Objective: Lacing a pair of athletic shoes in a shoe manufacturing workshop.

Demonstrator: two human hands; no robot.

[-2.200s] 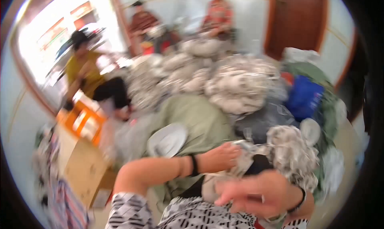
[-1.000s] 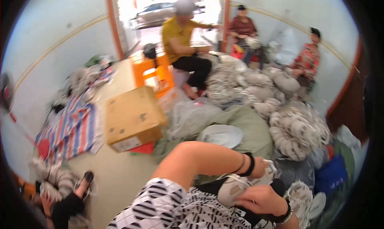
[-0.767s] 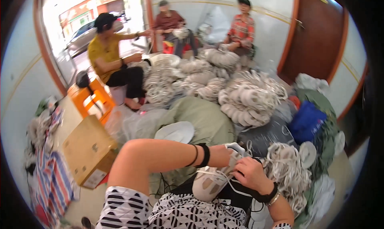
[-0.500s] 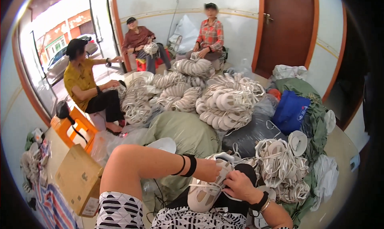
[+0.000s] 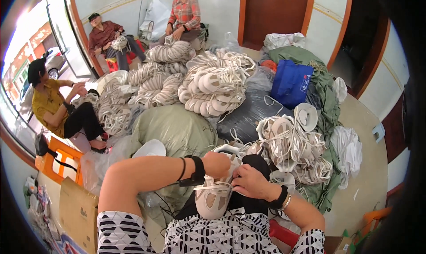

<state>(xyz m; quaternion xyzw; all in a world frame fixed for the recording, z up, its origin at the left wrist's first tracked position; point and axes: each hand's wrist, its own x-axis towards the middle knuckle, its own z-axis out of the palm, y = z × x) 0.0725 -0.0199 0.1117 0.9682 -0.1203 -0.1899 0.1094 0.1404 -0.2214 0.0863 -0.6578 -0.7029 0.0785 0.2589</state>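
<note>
A pale beige shoe upper (image 5: 214,192) with white laces lies on my lap, toe toward me. My left hand (image 5: 217,164) grips its far end from the left, a black band on the wrist. My right hand (image 5: 250,182) holds its right side, fingers on the laces, a black band and a bracelet on that wrist. Just beyond my hands sits a heap of tied white shoe uppers (image 5: 290,143).
Big bundles of white uppers (image 5: 213,86) pile up ahead, with a green sack (image 5: 175,129), a black bag (image 5: 248,114) and a blue bag (image 5: 289,83). Three people sit at the left and far wall. A cardboard box (image 5: 77,214) and an orange stool (image 5: 60,160) stand left.
The view has swung from the left side of the room toward the piles and door. Both hands stay on the shoe upper in my lap throughout.
</note>
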